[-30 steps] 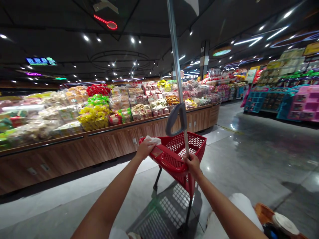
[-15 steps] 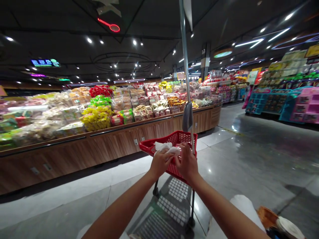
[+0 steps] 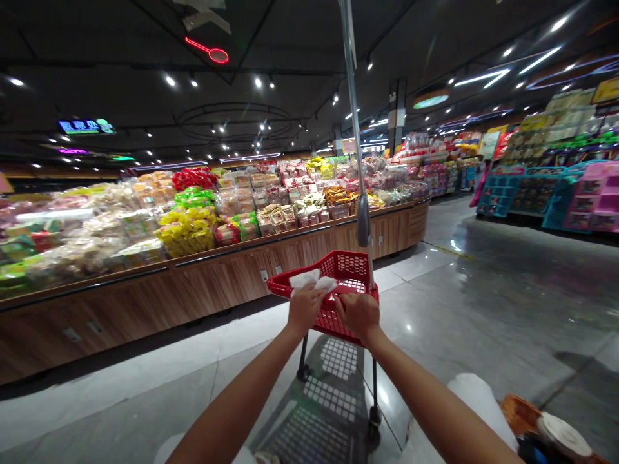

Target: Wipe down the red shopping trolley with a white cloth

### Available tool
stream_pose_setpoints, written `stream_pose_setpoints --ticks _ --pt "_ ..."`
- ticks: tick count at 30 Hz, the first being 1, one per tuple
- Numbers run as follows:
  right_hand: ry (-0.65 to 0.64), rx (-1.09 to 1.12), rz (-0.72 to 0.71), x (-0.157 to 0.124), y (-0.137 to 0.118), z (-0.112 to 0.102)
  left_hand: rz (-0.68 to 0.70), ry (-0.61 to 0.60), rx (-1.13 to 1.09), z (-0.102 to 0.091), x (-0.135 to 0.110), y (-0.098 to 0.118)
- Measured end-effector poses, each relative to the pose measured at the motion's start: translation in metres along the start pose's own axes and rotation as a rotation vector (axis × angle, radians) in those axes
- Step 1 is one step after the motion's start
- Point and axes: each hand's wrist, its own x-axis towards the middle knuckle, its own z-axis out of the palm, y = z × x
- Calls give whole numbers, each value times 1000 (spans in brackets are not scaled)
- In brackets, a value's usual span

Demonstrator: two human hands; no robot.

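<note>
A red plastic basket cart (image 3: 345,265) stands on wheels straight in front of me, its long metal handle pole (image 3: 354,122) rising past the top of the view. My left hand (image 3: 304,307) is closed on a crumpled white cloth (image 3: 310,281) pressed against the cart's near rim. My right hand (image 3: 358,314) grips the same rim just to the right, fingers curled over the red edge.
A long wooden display counter (image 3: 193,283) piled with packaged snacks runs along the left. Glossy grey floor (image 3: 483,303) stretches to the right toward blue and pink shelving (image 3: 556,200). A brown basket with a white lid (image 3: 546,428) sits at the lower right.
My right hand left the handle pole and came onto the cart's rim beside the left hand. The cart turned to face me squarely, and the cloth slid right along the rim.
</note>
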Motion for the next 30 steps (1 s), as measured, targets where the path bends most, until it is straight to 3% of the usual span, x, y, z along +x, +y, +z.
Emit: stream_pose_setpoints --ticks 2,4,8,11,13,15,17,21,24,27,30 --pt "-13 8 2 1 1 -2 75 -65 -1 4 4 12" --pt "-21 24 0 2 3 -3 63 -104 39 -1 15 8" --pt "-5 73 -9 1 7 -4 -98 -90 140 -24 27 -42" --pt "18 64 6 2 7 -1 -136 68 174 -36 6 -86" --pt "22 37 -3 3 7 0 -103 204 157 -35 -15 -101" --pt "24 18 -13 4 7 0 -112 287 137 -29 -34 -101" --pt "28 11 -12 5 7 0 -137 309 112 -21 -44 -88" --pt "25 13 -20 6 10 -3 -10 194 36 -14 -37 -47" --pt "11 29 -56 5 14 -6 106 32 71 -26 -19 -34" --pt "-6 34 -91 0 19 -9 107 -105 109 -48 -6 -46" --pt "5 48 -118 -7 25 -9 180 -232 32 -67 -6 -75"
